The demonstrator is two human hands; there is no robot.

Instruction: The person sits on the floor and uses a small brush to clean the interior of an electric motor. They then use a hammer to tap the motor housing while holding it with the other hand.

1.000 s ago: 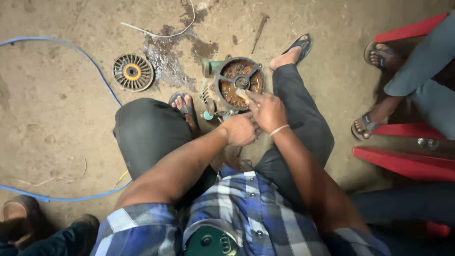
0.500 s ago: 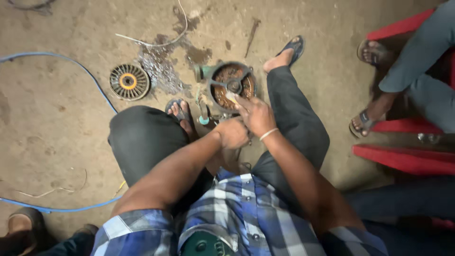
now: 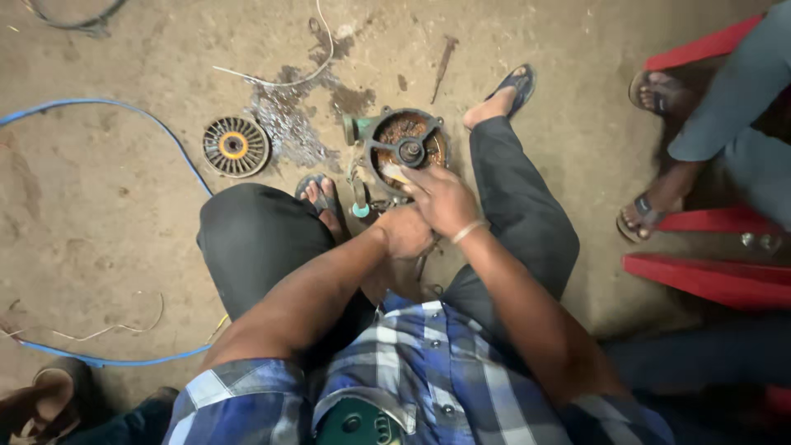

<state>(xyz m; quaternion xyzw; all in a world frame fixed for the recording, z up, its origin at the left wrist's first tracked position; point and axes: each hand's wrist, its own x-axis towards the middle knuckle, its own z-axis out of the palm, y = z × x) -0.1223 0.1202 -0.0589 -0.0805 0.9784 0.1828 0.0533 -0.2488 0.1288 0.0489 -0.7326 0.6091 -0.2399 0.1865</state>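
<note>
A rusty green motor housing [image 3: 405,147] with an open round face lies on the dirt floor between my feet. My right hand [image 3: 441,198] rests on its near rim, fingers pressed against a pale object at the edge; what it grips is hidden. My left hand [image 3: 404,232] is clenched just below it, next to the housing's near side, its contents hidden. A small teal-tipped tool or part [image 3: 359,198] stands beside the housing.
A round slotted rotor disc [image 3: 236,147] lies to the left near a dark oil stain [image 3: 292,124]. A blue cable [image 3: 124,115] loops across the floor. A metal rod [image 3: 443,59] lies farther off. Another person's sandalled feet [image 3: 651,214] and red chairs [image 3: 709,276] are at the right.
The view has shifted so the housing and hands sit slightly lower and more central. My hands have stayed on the housing's near rim.
</note>
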